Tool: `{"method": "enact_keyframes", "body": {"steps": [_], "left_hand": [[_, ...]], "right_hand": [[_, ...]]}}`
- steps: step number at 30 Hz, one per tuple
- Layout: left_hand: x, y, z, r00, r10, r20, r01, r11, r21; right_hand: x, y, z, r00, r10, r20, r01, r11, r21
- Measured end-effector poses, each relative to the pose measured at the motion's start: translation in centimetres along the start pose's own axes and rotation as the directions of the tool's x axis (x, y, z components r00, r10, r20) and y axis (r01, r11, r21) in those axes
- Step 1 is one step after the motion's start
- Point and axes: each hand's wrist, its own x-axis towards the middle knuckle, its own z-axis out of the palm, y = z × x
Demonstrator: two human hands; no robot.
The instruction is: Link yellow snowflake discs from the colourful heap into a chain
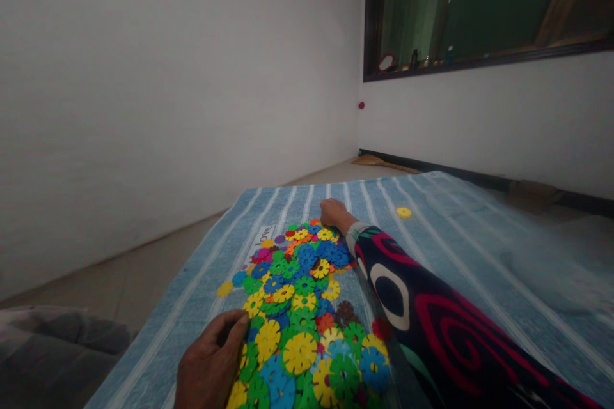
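Note:
A long heap of flat, notched plastic discs point(300, 353) in yellow, green, blue, red and orange lies on and around a clear plastic sheet or bag point(263, 238) printed with "love". My left hand point(211, 358) is at the near left edge of the heap, fingers curled and thumb pressed in; what it grips is hidden. Stretched across the right side, my right arm reaches the heap's far end. There my right hand point(334, 212) is closed, its fingertips turned away from view, so I cannot tell what is in it.
Everything lies on a blue and white striped cloth point(201, 307). A lone yellow disc point(403, 212) sits right of my right hand. Blurred clear plastic point(551, 268) lies at the right. Grey fabric point(57, 351) is at lower left. White walls and a dark-framed window point(484, 6) stand beyond.

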Motion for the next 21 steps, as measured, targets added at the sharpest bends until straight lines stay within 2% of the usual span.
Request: {"method": "enact_keyframes", "body": {"steps": [5, 11, 14, 17, 21], "left_hand": [[0.1, -0.1, -0.1, 1.000, 0.001, 0.006, -0.001, 1.000, 0.008], [0.2, 0.1, -0.1, 1.000, -0.025, 0.008, 0.025, 1.000, 0.017], [0.3, 0.4, -0.1, 0.999, -0.033, 0.010, 0.033, 0.999, 0.019], [0.3, 0.3, -0.1, 0.999, -0.047, 0.015, 0.046, 0.998, 0.035], [0.5, 0.0, -0.1, 0.999, -0.038, 0.015, 0.037, 0.998, 0.042]], "right_hand": [[-0.8, 3.3, -1.6, 0.999, -0.005, -0.037, 0.003, 0.998, -0.062], [-3.6, 11.3, -4.3, 0.999, 0.001, 0.037, 0.004, 0.992, -0.130], [-5.2, 14.3, -5.0, 0.998, 0.021, 0.056, -0.012, 0.989, -0.148], [-6.1, 15.6, -4.9, 0.997, 0.035, 0.064, -0.025, 0.988, -0.155], [-6.0, 16.0, -4.4, 0.996, 0.048, 0.071, -0.037, 0.987, -0.155]]}}
